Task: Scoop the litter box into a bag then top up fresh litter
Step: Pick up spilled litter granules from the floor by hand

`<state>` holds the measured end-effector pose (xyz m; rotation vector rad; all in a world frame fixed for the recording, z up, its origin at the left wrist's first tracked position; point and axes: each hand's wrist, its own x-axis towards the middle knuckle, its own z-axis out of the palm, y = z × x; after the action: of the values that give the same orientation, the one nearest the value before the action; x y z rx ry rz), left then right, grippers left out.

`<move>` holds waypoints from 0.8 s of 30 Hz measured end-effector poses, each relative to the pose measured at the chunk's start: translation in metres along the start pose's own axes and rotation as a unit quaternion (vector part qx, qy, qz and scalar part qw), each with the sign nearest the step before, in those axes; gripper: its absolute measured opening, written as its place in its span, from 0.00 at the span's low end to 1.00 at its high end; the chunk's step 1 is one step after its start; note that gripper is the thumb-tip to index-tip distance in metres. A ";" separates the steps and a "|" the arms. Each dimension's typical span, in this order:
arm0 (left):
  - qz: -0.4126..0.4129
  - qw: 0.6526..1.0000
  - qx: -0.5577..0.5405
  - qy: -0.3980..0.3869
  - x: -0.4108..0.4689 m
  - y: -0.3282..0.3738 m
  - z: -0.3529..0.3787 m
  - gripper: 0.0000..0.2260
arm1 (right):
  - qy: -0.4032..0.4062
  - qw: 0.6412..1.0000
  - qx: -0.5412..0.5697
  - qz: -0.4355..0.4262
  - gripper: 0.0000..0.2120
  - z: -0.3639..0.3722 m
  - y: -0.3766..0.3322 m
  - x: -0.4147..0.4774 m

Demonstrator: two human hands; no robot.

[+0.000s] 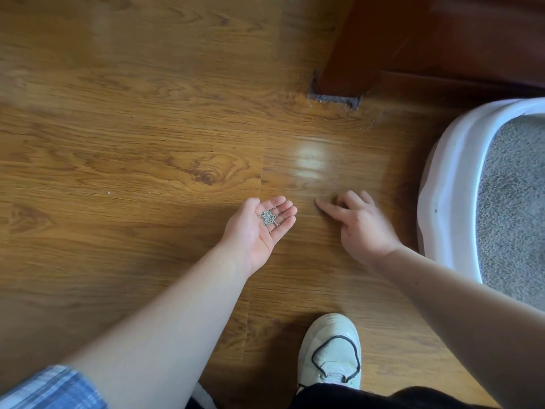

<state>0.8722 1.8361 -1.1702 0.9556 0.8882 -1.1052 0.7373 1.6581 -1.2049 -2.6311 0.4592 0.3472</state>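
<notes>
My left hand (259,225) lies palm up just above the wooden floor, carrying a small heap of grey litter grains (268,217) in its cupped palm. My right hand (359,222) reaches down to the floor beside it, index finger stretched out and touching a few dark grains (319,208) on the boards, the other fingers curled. The white litter box (436,184) stands at the right edge, filled with grey litter (513,202); only its left part is in view. No bag or scoop shows.
A dark red-brown wooden furniture leg (348,54) stands at the back, with dust and crumbs around its foot. My white shoe (330,352) is planted near the bottom centre. A few stray grains dot the floor (118,143) at the left.
</notes>
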 end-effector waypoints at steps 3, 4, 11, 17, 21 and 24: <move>0.000 1.000 0.003 0.004 0.001 0.000 -0.001 0.20 | 0.058 0.994 0.090 0.023 0.28 -0.003 -0.001 0.001; 0.001 1.000 0.004 0.003 0.000 -0.001 -0.001 0.20 | 0.075 0.991 0.103 0.039 0.21 -0.006 -0.002 0.003; 0.006 1.000 0.010 -0.001 0.002 -0.002 0.000 0.21 | -0.075 0.969 -0.206 0.113 0.27 -0.023 -0.030 0.030; 0.011 1.000 0.010 -0.001 0.004 -0.002 0.001 0.21 | -0.166 0.941 -0.275 0.107 0.19 -0.028 -0.053 0.051; 0.010 1.000 0.009 0.005 0.007 -0.001 0.000 0.21 | -0.183 0.938 -0.278 0.095 0.11 -0.023 -0.056 0.053; 0.009 1.000 0.011 0.010 0.008 -0.003 0.001 0.21 | -0.175 0.938 -0.282 0.097 0.07 -0.020 -0.058 0.049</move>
<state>0.8716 1.8326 -1.1781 0.9917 0.8833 -1.0941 0.8071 1.6851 -1.1809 -2.9674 0.5612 1.1416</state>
